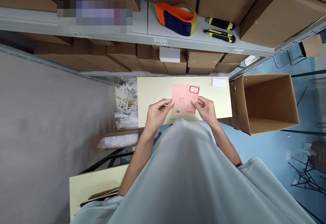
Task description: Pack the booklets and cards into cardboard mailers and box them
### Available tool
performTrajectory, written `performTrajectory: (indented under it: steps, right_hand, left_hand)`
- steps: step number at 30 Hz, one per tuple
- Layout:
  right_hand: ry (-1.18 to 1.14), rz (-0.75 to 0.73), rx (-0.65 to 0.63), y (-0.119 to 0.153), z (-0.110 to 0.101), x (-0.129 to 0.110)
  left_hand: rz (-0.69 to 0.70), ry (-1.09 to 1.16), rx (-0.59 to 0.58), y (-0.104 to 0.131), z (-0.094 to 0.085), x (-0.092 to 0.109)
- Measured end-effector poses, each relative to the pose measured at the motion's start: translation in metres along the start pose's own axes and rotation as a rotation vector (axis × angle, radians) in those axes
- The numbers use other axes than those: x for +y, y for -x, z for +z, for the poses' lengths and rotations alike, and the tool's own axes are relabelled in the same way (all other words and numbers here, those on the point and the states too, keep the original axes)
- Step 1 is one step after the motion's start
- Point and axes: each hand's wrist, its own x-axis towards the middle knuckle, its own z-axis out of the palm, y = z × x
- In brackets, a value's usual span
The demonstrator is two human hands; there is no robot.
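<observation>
A thin pink book [183, 103] with a barcode at its lower left and a red-edged label at its upper right is held over the pale yellow tabletop [152, 88]. My left hand [160, 112] pinches its left edge between thumb and fingers. On the opposite edge, my right hand [206, 109] grips it with the thumb on top. The face with the barcode is turned up toward me. A small white card [219, 82] lies on the tabletop beyond my right hand.
An open cardboard box [270, 105] stands right of the table. Above, a shelf [152, 23] carries an orange-and-blue tape dispenser [177, 18], box cutters [220, 30] and cartons [234, 0]. White packing material [126, 98] fills the left side. Another pale tabletop [96, 180] is at lower left.
</observation>
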Motion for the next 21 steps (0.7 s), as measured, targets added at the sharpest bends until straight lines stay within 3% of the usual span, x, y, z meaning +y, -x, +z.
performTrajectory:
  steps: [7,14,17,21]
  right_hand:
    - [0.001,0.051,0.052,-0.013,0.003,0.016]
    - [0.258,-0.033,0.302,-0.010,0.019,0.010]
    - [0.195,-0.018,0.203,-0.001,0.036,-0.001]
    - [0.085,0.056,0.098,0.006,0.058,-0.011]
  left_hand:
    - [-0.018,0.066,0.018,0.012,0.016,0.006]
    - [0.024,-0.027,0.286,-0.002,0.015,-0.012]
    - [0.126,-0.121,0.328,0.002,0.020,-0.008]
    - [0.261,-0.247,0.251,0.015,0.035,0.002]
